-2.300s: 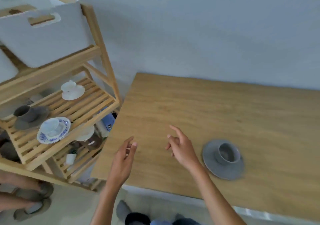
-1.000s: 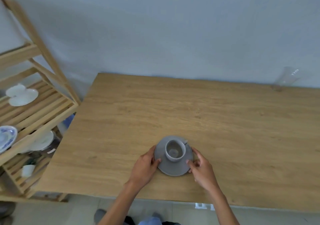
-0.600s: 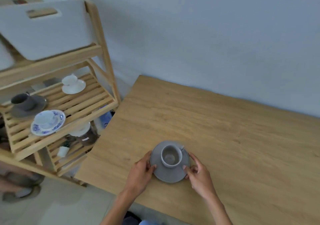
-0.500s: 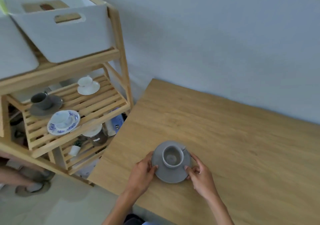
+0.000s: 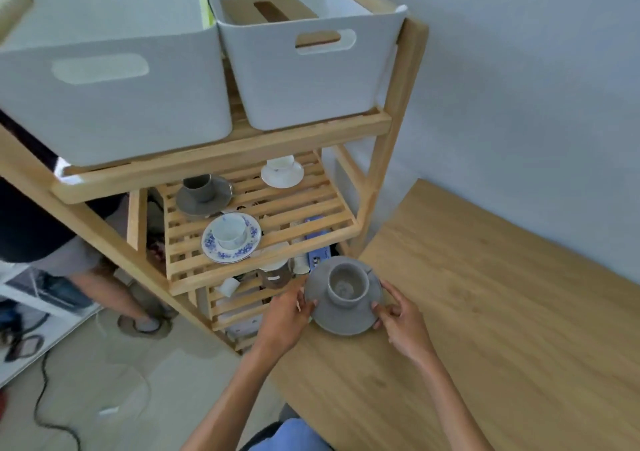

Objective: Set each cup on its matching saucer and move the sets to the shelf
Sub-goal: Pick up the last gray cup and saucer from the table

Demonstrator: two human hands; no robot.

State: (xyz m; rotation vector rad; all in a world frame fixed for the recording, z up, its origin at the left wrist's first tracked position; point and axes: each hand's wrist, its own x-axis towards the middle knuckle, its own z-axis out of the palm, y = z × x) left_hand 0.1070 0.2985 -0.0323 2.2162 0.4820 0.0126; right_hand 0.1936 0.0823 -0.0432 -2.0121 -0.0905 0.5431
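Left hand (image 5: 285, 315) and right hand (image 5: 401, 319) grip opposite rims of the cup-bearing grey saucer (image 5: 341, 319).

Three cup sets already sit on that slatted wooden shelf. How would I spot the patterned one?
Find the wooden rack holding two white bins, then its slatted middle shelf. Nearest the front edge sits a white cup on a blue-flowered saucer; the neighbours behind are plain dark grey and plain white.
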